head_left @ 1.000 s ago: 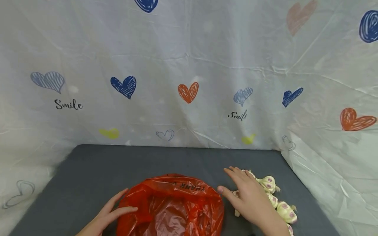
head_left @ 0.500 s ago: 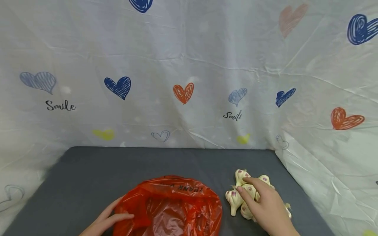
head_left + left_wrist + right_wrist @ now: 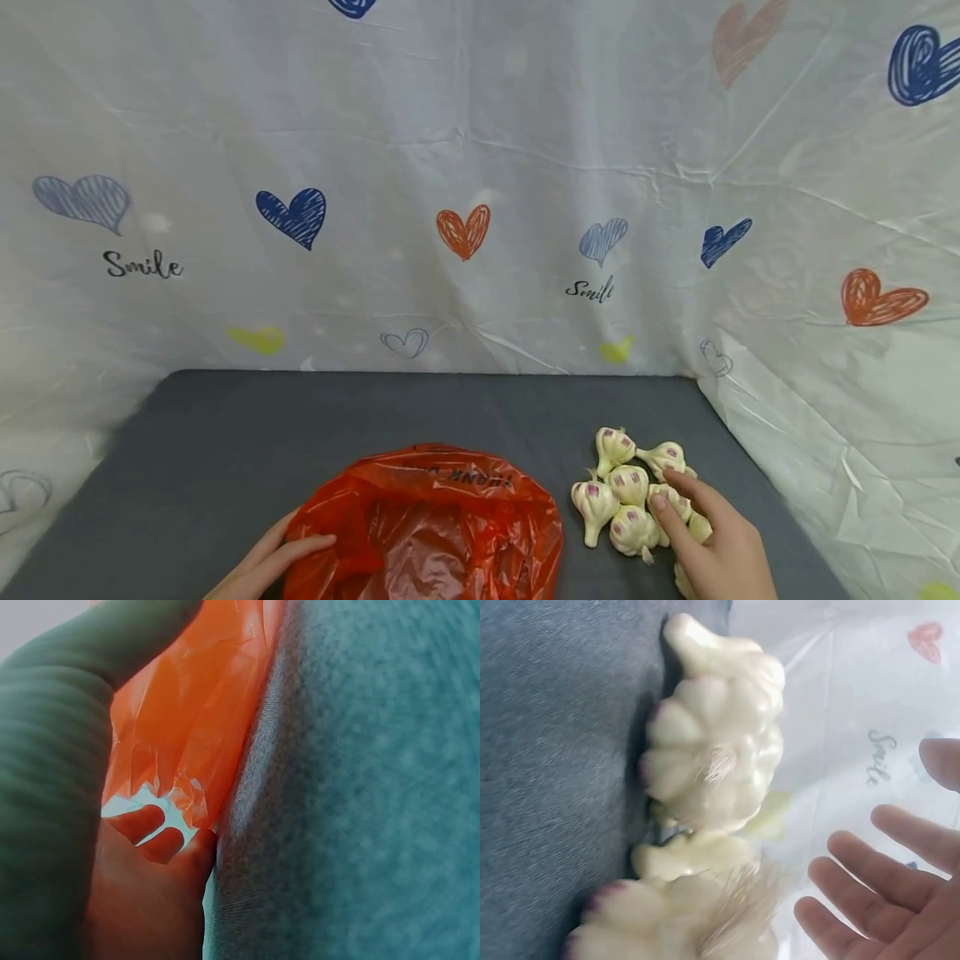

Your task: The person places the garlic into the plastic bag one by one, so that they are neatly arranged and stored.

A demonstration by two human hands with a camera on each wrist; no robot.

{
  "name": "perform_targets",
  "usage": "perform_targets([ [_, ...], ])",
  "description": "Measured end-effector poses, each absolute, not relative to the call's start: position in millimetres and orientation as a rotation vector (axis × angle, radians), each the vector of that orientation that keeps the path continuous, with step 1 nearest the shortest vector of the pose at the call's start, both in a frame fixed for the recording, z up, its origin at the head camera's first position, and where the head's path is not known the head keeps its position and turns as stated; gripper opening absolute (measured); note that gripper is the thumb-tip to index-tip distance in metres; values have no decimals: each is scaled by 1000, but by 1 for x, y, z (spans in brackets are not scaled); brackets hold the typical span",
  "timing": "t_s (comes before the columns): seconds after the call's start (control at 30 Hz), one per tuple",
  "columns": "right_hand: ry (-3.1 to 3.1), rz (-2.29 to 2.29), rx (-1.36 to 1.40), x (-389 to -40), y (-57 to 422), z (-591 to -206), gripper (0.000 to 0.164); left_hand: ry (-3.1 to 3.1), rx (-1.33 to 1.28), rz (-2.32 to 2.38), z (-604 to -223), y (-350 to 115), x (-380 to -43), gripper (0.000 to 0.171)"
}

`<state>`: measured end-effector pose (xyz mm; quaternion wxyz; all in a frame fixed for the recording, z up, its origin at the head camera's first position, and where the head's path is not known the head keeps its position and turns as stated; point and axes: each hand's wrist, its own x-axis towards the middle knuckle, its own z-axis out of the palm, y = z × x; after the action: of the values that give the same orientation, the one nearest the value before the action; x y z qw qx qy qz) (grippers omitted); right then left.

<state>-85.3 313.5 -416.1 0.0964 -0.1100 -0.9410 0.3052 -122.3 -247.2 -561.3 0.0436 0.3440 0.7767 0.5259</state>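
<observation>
A red plastic bag (image 3: 427,533) stands with its mouth open at the front middle of the table. My left hand (image 3: 262,567) holds its left rim, thumb inside and fingers outside; the left wrist view shows the thumb across the red film (image 3: 195,705). To the right lies a cluster of several garlic bulbs (image 3: 628,485) with purple marks. My right hand (image 3: 720,542) hovers over the cluster's right side, thumb and forefinger spread beside one bulb (image 3: 669,500). In the right wrist view its fingers (image 3: 885,877) are extended and apart from the bulbs, and the palm side is visible.
The dark grey cloth-covered table (image 3: 300,417) reaches back to a pale curtain (image 3: 525,167) printed with hearts and "Smile". Some bulbs at the right are partly hidden behind the right hand.
My right hand has drawn back from above the far bulbs toward the right and nearer side, uncovering more garlic. The left hand stays at the bag's rim.
</observation>
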Motion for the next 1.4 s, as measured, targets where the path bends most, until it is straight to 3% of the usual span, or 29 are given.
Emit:
perform_targets([
  [0.13, -2770, 908, -450, -81, 318, -419, 66, 2399, 994, 1546, -571, -253, -125, 74],
  [0.5, -2639, 845, -582, -68, 338, -436, 62, 2121, 1140, 1594, -585, -271, -147, 65],
  [0.8, -2731, 998, -759, -63, 366, -444, 91, 1698, 945, 1813, -573, -277, -145, 63],
  [0.93, -2874, 1037, -707, -64, 381, -447, 98, 1641, 866, 1823, -570, -280, -145, 60],
  [1.23, -2978, 1097, -690, -66, 398, -469, 100, 1592, 891, 1870, -575, -284, -144, 59],
  [1.4, -2903, 1081, -644, -61, 398, -483, 91, 1616, 871, 1877, -575, -283, -144, 60],
])
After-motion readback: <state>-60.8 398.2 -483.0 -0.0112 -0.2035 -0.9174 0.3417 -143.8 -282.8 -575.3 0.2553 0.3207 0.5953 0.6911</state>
